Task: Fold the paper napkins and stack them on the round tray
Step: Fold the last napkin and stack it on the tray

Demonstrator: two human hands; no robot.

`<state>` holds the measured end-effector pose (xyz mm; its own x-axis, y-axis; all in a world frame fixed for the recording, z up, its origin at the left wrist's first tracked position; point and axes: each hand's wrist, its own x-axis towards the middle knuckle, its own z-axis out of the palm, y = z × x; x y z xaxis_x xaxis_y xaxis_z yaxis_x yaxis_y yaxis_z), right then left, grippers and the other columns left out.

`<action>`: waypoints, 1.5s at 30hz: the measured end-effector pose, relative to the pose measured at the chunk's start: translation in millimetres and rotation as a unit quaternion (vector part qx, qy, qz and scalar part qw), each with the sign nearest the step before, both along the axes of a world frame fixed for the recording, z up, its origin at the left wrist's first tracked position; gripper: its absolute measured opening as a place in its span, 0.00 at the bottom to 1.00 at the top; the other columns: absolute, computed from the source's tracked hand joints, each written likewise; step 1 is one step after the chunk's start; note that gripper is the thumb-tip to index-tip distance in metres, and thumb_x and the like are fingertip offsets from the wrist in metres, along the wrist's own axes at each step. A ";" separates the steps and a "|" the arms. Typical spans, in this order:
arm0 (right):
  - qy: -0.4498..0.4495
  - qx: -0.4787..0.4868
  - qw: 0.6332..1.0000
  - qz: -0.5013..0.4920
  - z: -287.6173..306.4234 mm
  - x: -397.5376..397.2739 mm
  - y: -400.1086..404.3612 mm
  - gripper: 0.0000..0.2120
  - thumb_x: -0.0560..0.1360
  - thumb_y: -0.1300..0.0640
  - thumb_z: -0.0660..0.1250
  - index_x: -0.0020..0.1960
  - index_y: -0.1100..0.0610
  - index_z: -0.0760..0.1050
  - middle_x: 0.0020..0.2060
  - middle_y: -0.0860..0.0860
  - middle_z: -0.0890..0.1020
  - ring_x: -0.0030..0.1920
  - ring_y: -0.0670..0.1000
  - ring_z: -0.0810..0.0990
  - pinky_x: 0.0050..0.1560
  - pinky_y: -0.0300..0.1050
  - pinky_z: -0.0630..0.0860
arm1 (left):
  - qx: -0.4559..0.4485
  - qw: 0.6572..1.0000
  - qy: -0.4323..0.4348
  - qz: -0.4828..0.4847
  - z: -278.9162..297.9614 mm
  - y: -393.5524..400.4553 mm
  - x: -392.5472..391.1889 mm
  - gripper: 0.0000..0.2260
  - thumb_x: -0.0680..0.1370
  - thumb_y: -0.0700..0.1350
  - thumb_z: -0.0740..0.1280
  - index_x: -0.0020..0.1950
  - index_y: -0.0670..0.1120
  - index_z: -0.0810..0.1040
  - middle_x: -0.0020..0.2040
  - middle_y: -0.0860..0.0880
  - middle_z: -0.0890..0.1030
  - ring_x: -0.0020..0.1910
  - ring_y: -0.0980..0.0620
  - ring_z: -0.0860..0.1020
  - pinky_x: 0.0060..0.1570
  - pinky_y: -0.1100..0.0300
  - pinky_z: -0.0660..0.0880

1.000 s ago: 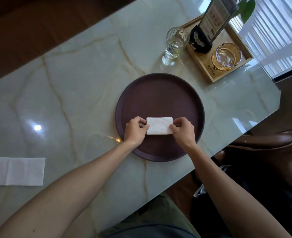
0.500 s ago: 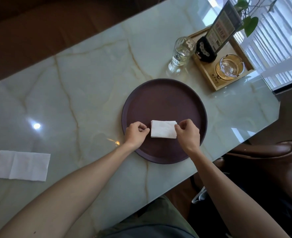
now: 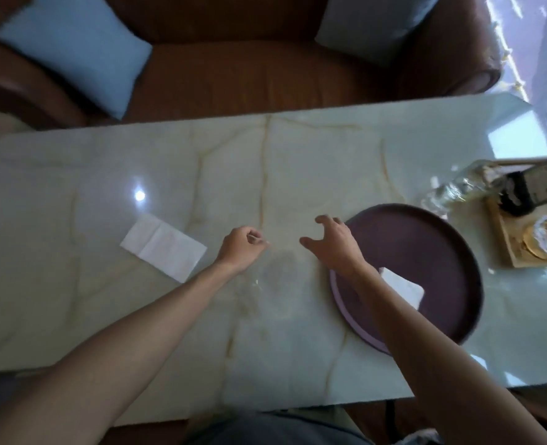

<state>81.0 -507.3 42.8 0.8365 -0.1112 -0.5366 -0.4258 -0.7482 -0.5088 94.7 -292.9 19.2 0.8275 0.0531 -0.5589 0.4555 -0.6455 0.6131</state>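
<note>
A small folded white napkin (image 3: 403, 288) lies on the round dark-purple tray (image 3: 426, 248), near its front left, partly hidden by my right forearm. A larger, half-unfolded white napkin (image 3: 163, 247) lies flat on the marble table to the left. My left hand (image 3: 242, 248) hovers over the table between the tray and that napkin, fingers curled, holding nothing. My right hand (image 3: 333, 245) is just left of the tray's rim, fingers spread and empty. The frame is blurred by motion.
A wooden tray (image 3: 503, 245) at the right holds a glass ashtray (image 3: 546, 239) and a black sign stand (image 3: 519, 195); a drinking glass (image 3: 452, 191) stands beside it. A brown sofa (image 3: 249, 72) with blue cushions (image 3: 76, 49) runs along the table's far edge.
Both hands let go of the folded napkin, which stays on the tray, and moved left over the table. The view swung left, bringing the flat napkin closer to the centre.
</note>
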 end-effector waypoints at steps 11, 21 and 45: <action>-0.008 0.029 0.990 0.136 -11.7 34.7 191.1 0.41 0.75 0.48 0.74 0.81 0.56 0.59 0.76 0.58 0.68 0.76 0.60 0.67 0.72 0.56 0.68 | 0.017 0.985 -0.007 0.173 4.5 209.3 -9.9 0.28 0.73 0.49 0.77 0.70 0.44 0.74 0.69 0.44 0.76 0.68 0.46 0.75 0.61 0.57 0.70; 0.009 0.014 0.987 0.159 -55.8 43.4 299.2 0.38 0.76 0.51 0.73 0.80 0.56 0.60 0.75 0.57 0.69 0.73 0.61 0.66 0.69 0.59 0.70 | -0.027 0.953 0.040 0.300 -36.7 279.8 -18.1 0.16 0.71 0.46 0.79 0.49 0.36 0.83 0.43 0.46 0.84 0.43 0.48 0.83 0.29 0.69 0.71; 0.066 0.081 0.994 -0.017 -70.4 12.8 322.9 0.05 0.72 0.62 0.69 0.40 0.55 0.75 0.36 0.48 0.78 0.37 0.50 0.75 0.35 0.43 0.71 | -0.178 0.909 0.099 0.365 -42.0 268.3 -15.3 0.09 0.69 0.41 0.77 0.37 0.48 0.77 0.39 0.47 0.81 0.35 0.51 0.77 0.32 0.64 0.73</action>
<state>93.8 -184.4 -27.6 0.7554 -0.0417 -0.6540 -0.5199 -0.6457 -0.5593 79.3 -24.6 -22.9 0.5263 0.3346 -0.7817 0.8063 0.0954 0.5838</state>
